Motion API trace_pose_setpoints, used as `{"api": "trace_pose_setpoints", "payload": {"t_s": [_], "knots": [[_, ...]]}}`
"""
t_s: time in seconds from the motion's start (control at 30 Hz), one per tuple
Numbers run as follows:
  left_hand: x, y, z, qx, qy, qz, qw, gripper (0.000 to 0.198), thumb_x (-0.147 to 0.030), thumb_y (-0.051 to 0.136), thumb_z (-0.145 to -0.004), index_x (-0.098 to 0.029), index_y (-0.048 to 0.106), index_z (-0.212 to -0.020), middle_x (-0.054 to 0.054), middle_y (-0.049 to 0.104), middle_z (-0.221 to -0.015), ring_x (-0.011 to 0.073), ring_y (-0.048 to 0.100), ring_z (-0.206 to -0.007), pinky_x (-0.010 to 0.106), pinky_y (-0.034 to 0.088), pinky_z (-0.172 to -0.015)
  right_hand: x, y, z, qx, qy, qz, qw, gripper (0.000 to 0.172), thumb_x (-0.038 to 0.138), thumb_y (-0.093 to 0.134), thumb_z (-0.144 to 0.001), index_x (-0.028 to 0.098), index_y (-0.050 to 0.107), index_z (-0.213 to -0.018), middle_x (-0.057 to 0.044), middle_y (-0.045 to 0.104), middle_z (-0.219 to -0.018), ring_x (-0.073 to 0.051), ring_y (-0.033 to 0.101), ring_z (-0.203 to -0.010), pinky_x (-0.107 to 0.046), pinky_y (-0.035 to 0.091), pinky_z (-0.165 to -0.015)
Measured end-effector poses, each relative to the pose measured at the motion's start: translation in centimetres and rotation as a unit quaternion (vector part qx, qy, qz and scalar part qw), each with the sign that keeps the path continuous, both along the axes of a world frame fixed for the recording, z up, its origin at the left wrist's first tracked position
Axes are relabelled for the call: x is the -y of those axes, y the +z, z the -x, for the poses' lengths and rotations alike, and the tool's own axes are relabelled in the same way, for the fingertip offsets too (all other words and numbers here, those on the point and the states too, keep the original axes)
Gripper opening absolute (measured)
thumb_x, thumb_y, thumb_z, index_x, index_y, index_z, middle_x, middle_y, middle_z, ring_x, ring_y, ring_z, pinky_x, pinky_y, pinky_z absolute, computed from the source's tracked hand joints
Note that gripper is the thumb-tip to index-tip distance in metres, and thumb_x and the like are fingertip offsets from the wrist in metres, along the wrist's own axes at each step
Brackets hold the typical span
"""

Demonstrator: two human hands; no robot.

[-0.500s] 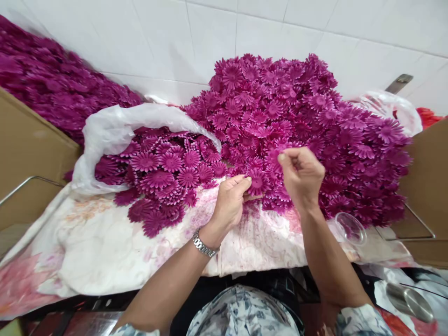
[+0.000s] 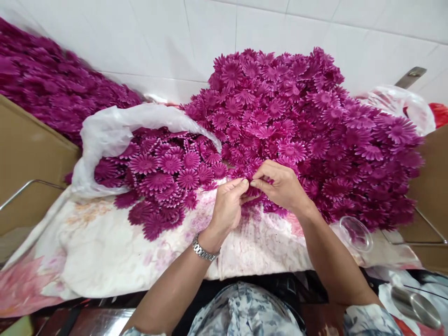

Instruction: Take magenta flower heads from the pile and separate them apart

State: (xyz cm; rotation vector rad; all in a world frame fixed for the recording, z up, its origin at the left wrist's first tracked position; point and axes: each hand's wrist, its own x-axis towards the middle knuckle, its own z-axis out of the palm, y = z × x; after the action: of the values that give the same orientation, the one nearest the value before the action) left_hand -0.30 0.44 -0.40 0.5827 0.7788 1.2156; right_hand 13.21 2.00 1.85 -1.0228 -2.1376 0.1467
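Observation:
At the front of a heap of magenta artificial flowers [image 2: 266, 107], both my hands meet. My left hand [image 2: 229, 198], with a metal watch on the wrist, is closed, thumb and fingers pinching a magenta artificial flower [image 2: 251, 191] that is mostly hidden behind the fingers. From the right, my right hand [image 2: 278, 184] comes in with thumb and forefinger pinched together at that flower, almost touching the left thumb. Whatever sits between the right fingertips is too small to make out. To the left, more magenta flowers [image 2: 171, 163] spill from a white plastic bag [image 2: 101, 135].
A floral cloth [image 2: 133, 256] covers the table. Cardboard boxes flank it, the left one [image 2: 31, 154] near another flower heap [image 2: 63, 79]. A clear plastic cup [image 2: 356, 233] lies at right. Behind is a tiled wall [image 2: 157, 42]. A metal cup [image 2: 416, 305] is at lower right.
My right hand has come down and left from above the heap to meet my left hand at the flower. My left hand has hardly moved. The view has shifted slightly.

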Motion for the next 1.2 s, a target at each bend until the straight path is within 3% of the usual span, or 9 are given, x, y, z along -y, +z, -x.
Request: {"api": "trace_pose_setpoints", "payload": {"t_s": [0.37,0.53,0.67,1.0,1.07,1.2], "knots": [[-0.5,-1.0,0.6,0.006,0.014,-0.014,1.000,0.029,-0.025,0.074,-0.061,-0.014,0.050,-0.049,-0.005,0.040,-0.052,0.0068,0.037,-0.052,0.019,0.039,-0.050,-0.8,-1.5,0.6,0.001,-0.049,-0.097,0.994,0.019,0.010,0.041,-0.086,0.020,0.048,-0.072,-0.003,0.053,-0.066,-0.015,0.050,-0.065,-0.028,0.042,-0.063],[-0.7,-1.1,0.6,0.008,0.035,0.002,0.999,0.022,-0.025,0.074,-0.061,-0.014,0.056,-0.054,-0.005,0.045,-0.055,0.0074,0.042,-0.054,0.022,0.046,-0.056,-0.6,-0.8,0.1,-0.016,-0.023,-0.052,0.998,0.004,0.020,0.051,-0.087,0.019,0.053,-0.084,-0.003,0.057,-0.075,-0.015,0.054,-0.073,-0.029,0.045,-0.069],[-0.4,-0.8,0.4,0.010,0.026,-0.006,1.000,0.022,-0.027,0.075,-0.062,-0.013,0.058,-0.056,-0.004,0.047,-0.057,0.0082,0.046,-0.057,0.023,0.049,-0.057,-0.7,-1.4,-0.2,0.025,-0.013,-0.046,0.999,0.013,0.031,0.057,-0.085,0.020,0.054,-0.081,-0.004,0.058,-0.077,-0.017,0.053,-0.076,-0.032,0.045,-0.072],[0.4,-0.6,0.3,-0.002,0.007,-0.008,1.000,0.028,-0.031,0.079,-0.057,-0.012,0.058,-0.051,-0.005,0.044,-0.051,0.0064,0.042,-0.052,0.019,0.045,-0.049,0.6,-1.9,0.2,0.021,-0.051,-0.118,0.991,0.014,0.014,0.051,-0.086,0.019,0.053,-0.073,-0.003,0.059,-0.066,-0.015,0.052,-0.066,-0.029,0.044,-0.064],[0.3,-0.7,0.3,-0.004,0.013,-0.008,1.000,0.028,-0.033,0.079,-0.056,-0.012,0.060,-0.053,-0.003,0.049,-0.051,0.0068,0.045,-0.051,0.018,0.044,-0.048,0.0,-1.4,-0.7,0.008,-0.086,-0.138,0.987,0.016,0.015,0.050,-0.087,0.019,0.052,-0.072,-0.002,0.057,-0.065,-0.014,0.052,-0.065,-0.028,0.043,-0.063],[0.2,-0.8,0.4,0.002,0.012,-0.005,1.000,0.026,-0.035,0.077,-0.058,-0.013,0.065,-0.060,0.000,0.060,-0.056,0.0099,0.053,-0.052,0.026,0.052,-0.055,-2.2,0.6,-4.0,0.016,-0.280,-0.190,0.941,0.016,0.023,0.049,-0.088,0.019,0.056,-0.074,-0.004,0.057,-0.072,-0.017,0.051,-0.073,-0.035,0.041,-0.071]]}}
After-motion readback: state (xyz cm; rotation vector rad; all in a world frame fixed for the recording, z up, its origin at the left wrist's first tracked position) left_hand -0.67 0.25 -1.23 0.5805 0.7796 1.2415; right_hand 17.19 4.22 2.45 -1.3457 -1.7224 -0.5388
